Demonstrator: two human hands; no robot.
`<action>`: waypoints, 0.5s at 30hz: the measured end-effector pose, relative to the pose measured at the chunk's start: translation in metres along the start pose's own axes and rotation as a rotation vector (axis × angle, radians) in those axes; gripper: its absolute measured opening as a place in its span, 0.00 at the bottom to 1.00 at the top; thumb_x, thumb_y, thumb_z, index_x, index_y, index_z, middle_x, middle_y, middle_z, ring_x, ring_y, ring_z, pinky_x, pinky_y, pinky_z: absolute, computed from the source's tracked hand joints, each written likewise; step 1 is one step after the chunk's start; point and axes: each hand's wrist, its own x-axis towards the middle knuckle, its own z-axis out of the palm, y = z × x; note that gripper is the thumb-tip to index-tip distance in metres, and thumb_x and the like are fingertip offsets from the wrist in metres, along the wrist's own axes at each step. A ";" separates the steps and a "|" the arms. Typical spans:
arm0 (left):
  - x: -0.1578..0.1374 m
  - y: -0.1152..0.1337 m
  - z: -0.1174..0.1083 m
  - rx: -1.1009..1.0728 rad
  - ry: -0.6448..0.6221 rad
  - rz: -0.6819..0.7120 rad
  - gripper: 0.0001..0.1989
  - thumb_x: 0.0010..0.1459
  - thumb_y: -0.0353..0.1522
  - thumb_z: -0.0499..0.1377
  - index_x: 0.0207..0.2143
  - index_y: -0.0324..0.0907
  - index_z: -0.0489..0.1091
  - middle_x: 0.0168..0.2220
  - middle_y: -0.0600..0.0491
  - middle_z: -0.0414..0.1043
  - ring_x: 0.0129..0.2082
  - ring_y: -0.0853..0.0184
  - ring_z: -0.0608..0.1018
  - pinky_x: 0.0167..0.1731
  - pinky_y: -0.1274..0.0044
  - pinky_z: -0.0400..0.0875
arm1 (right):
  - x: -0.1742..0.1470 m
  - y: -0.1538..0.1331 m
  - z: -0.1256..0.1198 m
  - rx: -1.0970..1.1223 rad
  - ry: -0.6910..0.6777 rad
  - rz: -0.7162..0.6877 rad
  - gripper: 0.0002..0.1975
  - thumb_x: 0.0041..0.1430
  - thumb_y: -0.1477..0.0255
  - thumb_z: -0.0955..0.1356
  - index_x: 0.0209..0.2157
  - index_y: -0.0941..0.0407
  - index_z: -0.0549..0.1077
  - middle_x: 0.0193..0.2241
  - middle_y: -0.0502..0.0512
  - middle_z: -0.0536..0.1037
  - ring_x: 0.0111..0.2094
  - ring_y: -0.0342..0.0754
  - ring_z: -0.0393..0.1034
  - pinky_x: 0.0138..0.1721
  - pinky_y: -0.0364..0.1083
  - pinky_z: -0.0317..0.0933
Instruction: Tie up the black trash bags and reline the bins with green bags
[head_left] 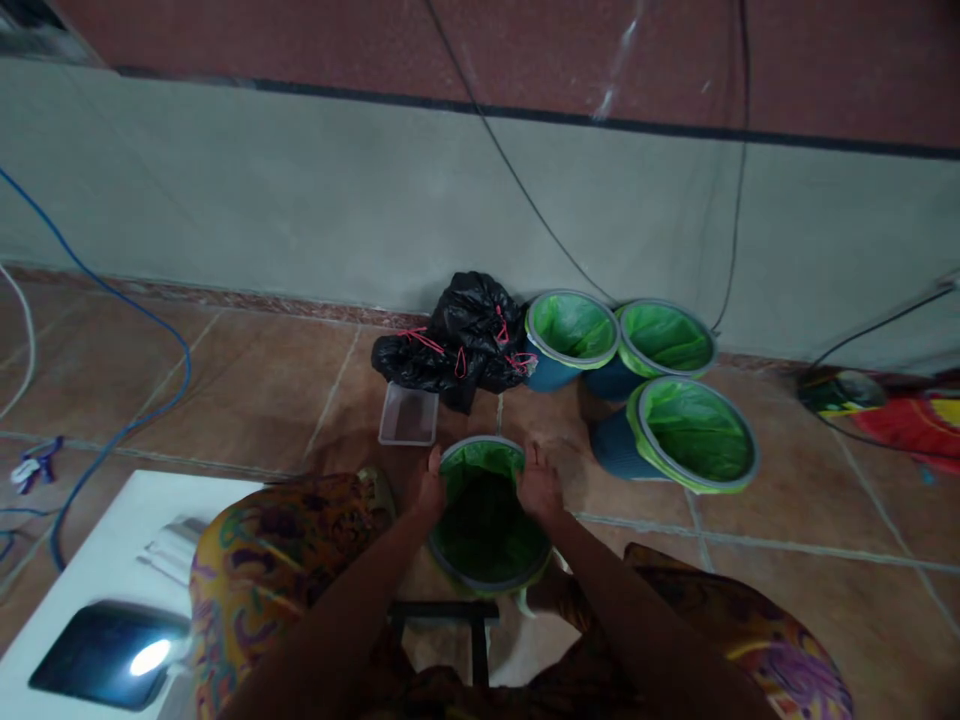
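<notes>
Between my knees stands a waste bin (486, 583) lined with a green bag (487, 560) that is folded over under its grey rim. The inside is dark, so I cannot tell if anything lies in it. My left hand (432, 488) is closed around the rim on the left side. Opposite it, my right hand (538, 486) grips the rim on the right, thumb toward the inside. Just beyond the left hand is a clear plastic tub (408, 416) on the floor. Black garbage bags (472, 330) with pink ties lie behind it.
Three more lined bins, a left one (553, 372), a back one (664, 338) and a tilted-looking front one (626, 445), stand at right. A white board (112, 560) holds a tablet (97, 655) at left. Cables, including a blue cable (184, 370), cross the floor.
</notes>
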 end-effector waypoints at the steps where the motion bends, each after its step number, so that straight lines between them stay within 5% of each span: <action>1: -0.003 -0.002 0.000 0.028 0.036 0.016 0.35 0.59 0.29 0.56 0.68 0.38 0.50 0.61 0.38 0.64 0.60 0.52 0.69 0.57 0.66 0.64 | -0.005 0.003 0.001 0.022 0.020 0.048 0.32 0.63 0.71 0.60 0.67 0.63 0.50 0.63 0.69 0.60 0.60 0.59 0.59 0.57 0.52 0.56; 9: -0.024 -0.009 0.002 0.021 -0.016 -0.136 0.32 0.61 0.29 0.54 0.66 0.36 0.51 0.58 0.35 0.68 0.55 0.49 0.73 0.53 0.61 0.68 | -0.034 0.023 0.010 0.173 -0.009 0.194 0.30 0.61 0.82 0.55 0.65 0.62 0.55 0.50 0.68 0.73 0.46 0.53 0.71 0.45 0.46 0.61; 12: -0.028 -0.003 -0.001 0.125 0.011 -0.143 0.32 0.61 0.31 0.53 0.66 0.33 0.50 0.58 0.30 0.66 0.54 0.44 0.73 0.51 0.57 0.68 | -0.040 0.016 0.000 0.024 0.060 0.209 0.29 0.62 0.82 0.54 0.65 0.63 0.57 0.55 0.74 0.69 0.51 0.59 0.68 0.49 0.53 0.61; 15: -0.036 0.004 -0.004 0.252 0.175 0.012 0.34 0.58 0.27 0.53 0.67 0.32 0.49 0.62 0.30 0.58 0.59 0.46 0.68 0.56 0.59 0.64 | -0.046 0.001 -0.010 -0.135 0.155 0.036 0.29 0.61 0.81 0.55 0.65 0.63 0.59 0.62 0.75 0.61 0.59 0.64 0.60 0.58 0.60 0.52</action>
